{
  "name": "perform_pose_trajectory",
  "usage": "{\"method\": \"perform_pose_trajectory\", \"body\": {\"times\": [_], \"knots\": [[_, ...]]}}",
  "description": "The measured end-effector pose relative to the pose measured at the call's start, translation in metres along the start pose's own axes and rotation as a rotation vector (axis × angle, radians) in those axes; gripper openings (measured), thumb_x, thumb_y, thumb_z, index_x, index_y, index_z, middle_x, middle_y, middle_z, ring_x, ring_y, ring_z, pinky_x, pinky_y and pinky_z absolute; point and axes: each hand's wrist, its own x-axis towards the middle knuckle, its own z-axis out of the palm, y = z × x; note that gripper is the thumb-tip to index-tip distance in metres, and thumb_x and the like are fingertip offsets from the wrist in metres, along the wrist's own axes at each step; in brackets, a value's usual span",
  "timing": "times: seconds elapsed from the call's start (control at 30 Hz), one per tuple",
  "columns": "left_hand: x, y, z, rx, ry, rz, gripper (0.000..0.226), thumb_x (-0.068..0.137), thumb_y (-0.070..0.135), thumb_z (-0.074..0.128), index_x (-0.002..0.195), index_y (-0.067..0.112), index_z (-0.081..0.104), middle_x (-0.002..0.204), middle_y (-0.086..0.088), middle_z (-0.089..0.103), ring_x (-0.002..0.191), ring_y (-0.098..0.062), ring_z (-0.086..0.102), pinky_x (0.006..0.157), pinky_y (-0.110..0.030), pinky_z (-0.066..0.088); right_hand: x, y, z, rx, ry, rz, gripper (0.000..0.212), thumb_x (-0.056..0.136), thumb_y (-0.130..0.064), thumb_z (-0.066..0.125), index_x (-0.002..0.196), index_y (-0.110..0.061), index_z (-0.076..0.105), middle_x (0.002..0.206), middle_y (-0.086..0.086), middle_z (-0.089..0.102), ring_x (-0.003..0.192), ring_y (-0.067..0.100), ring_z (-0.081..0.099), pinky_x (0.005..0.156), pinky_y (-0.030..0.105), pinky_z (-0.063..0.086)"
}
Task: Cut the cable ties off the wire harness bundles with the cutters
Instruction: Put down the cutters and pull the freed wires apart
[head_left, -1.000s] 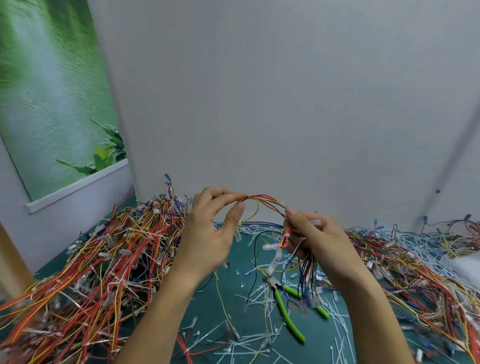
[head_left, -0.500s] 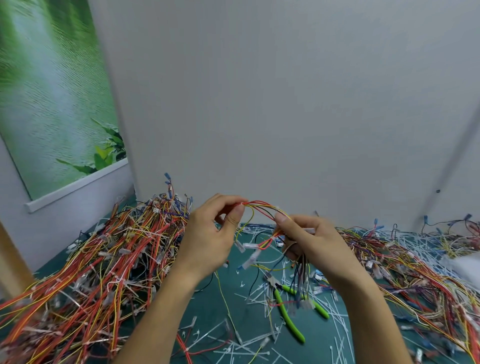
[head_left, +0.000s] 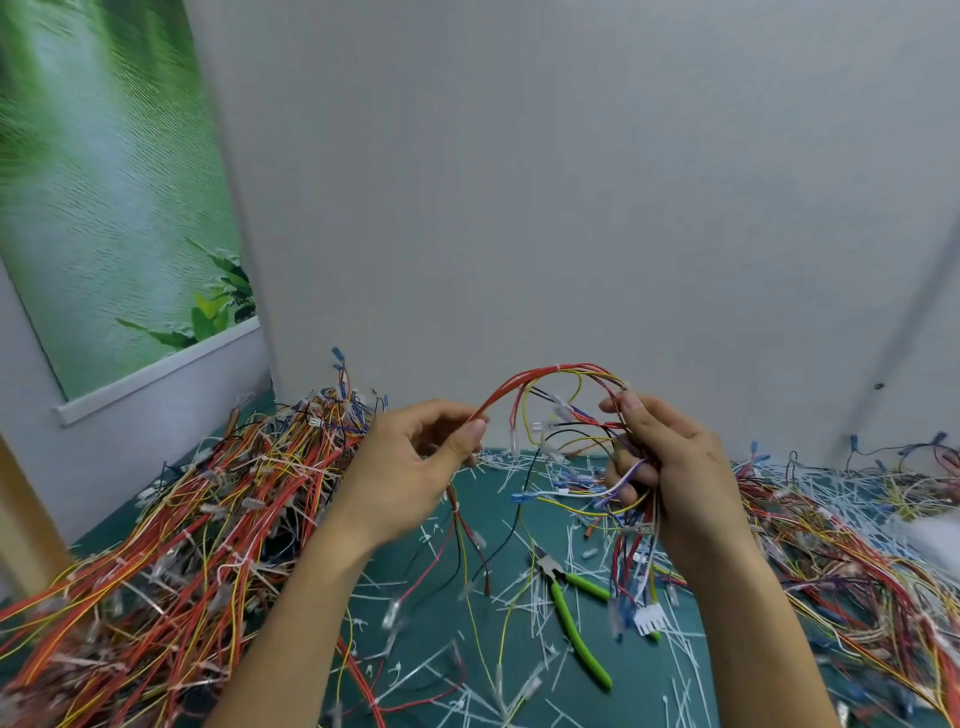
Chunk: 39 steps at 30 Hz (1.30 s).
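A wire harness bundle (head_left: 550, 382) of red, yellow and black wires arches between my two hands above the table. My left hand (head_left: 415, 467) pinches its red wires between thumb and fingers. My right hand (head_left: 670, 467) grips the other end, with loose wires and a white connector (head_left: 648, 619) hanging below it. A small white cable tie (head_left: 558, 368) sits at the top of the arch. The green-handled cutters (head_left: 571, 618) lie on the green table mat (head_left: 639, 680) below my hands, held by no hand.
A big heap of red, orange and yellow harnesses (head_left: 171, 545) fills the left side of the table. Another pile of wires (head_left: 841, 551) lies at the right. Several cut white ties (head_left: 524, 597) litter the mat. A grey wall (head_left: 571, 182) stands close behind.
My hands have moved apart and risen a little, stretching the bundle into a wider arch. The loose ends swing below my right hand. The cutters have not moved.
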Motion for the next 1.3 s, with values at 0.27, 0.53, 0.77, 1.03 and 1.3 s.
{"method": "perform_pose_trajectory", "body": {"times": [0.27,0.53,0.77,1.03,1.3], "knots": [[-0.002,0.006,-0.006,-0.079,-0.004,0.074,0.032,0.09,0.006,0.072,0.114,0.026,0.07,0.106,0.005,0.076,0.099,-0.015,0.071,0.093,-0.029,0.057,0.001,-0.006,-0.001,-0.053,0.157,0.051,0.024,0.106,-0.02,0.053,0.1,-0.004,0.069,0.05,-0.005,0.027,0.041,0.013,0.031,0.039,0.022,0.036],[-0.003,0.013,0.004,-0.366,-0.01,-0.01,0.021,0.095,0.024,0.065,0.111,0.015,0.075,0.089,-0.001,0.07,0.055,-0.013,0.049,0.052,-0.022,0.042,0.002,0.003,-0.006,-0.165,0.132,0.044,0.026,0.106,-0.03,0.055,0.098,-0.014,0.075,0.054,-0.006,0.036,0.044,0.012,0.039,0.044,0.021,0.04],[-0.003,0.01,0.007,-0.313,-0.012,-0.1,0.021,0.088,0.023,0.067,0.097,0.005,0.075,0.078,-0.006,0.071,0.05,-0.01,0.046,0.049,-0.022,0.041,0.001,-0.001,-0.006,-0.113,0.16,0.024,0.024,0.106,-0.026,0.056,0.099,-0.011,0.074,0.053,-0.005,0.032,0.041,0.011,0.039,0.043,0.019,0.038],[-0.006,0.016,-0.001,-0.431,-0.234,-0.244,0.038,0.09,0.029,0.062,0.117,0.003,0.069,0.096,-0.021,0.073,0.075,-0.025,0.066,0.071,-0.033,0.059,0.008,-0.005,-0.006,0.439,0.096,0.123,0.019,0.107,-0.028,0.048,0.102,-0.017,0.062,0.05,-0.009,0.031,0.041,0.006,0.03,0.043,0.018,0.026],[-0.006,0.007,-0.009,-0.307,-0.398,-0.36,0.021,0.098,0.011,0.057,0.109,0.003,0.073,0.097,-0.019,0.075,0.068,-0.024,0.067,0.064,-0.03,0.058,0.016,0.0,-0.02,0.753,0.224,0.219,0.047,0.102,-0.025,0.052,0.056,-0.023,0.042,0.045,-0.008,0.03,0.037,0.004,0.033,0.041,0.019,0.022]]}}
